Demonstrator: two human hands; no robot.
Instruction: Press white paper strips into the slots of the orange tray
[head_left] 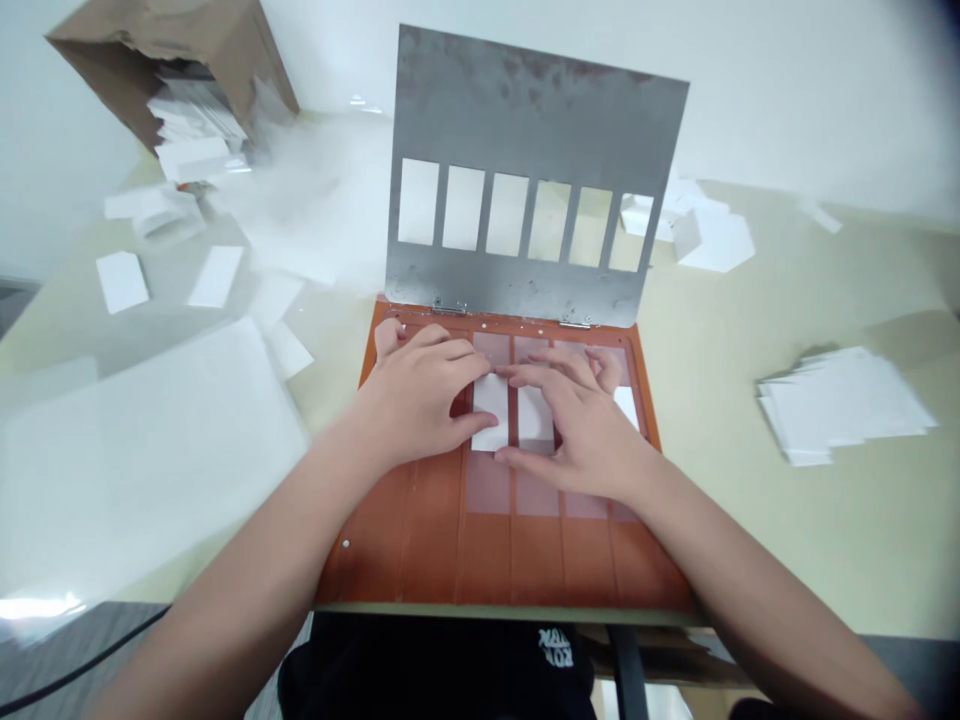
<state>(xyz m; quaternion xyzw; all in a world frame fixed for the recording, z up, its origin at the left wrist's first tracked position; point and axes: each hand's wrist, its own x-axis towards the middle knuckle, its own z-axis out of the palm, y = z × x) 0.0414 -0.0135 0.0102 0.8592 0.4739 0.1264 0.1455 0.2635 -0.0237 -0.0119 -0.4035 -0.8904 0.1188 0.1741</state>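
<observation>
A white card (489, 405) lies on a lilac strip of the orange-brown jig board (427, 540). My left hand (424, 400) has its thumb on the card's face and its index finger at the top edge. At the card's right side, the thumb and index fingertips of my right hand (574, 420) touch its lower and upper corners. Beneath my right hand sits a second white card (535, 420), partly covered. Another white card (625, 405) shows at the far right strip. The hinged grey metal plate (540, 125) with several rectangular windows stands raised behind.
A stack of white cards (844, 405) lies on the right. Folded white pieces (712, 235) are behind the plate. At left are a tilted cardboard box (247, 60) holding white pieces, loose cards (215, 277) and a clear plastic sheet (150, 450). The table edge (495, 610) is near my body.
</observation>
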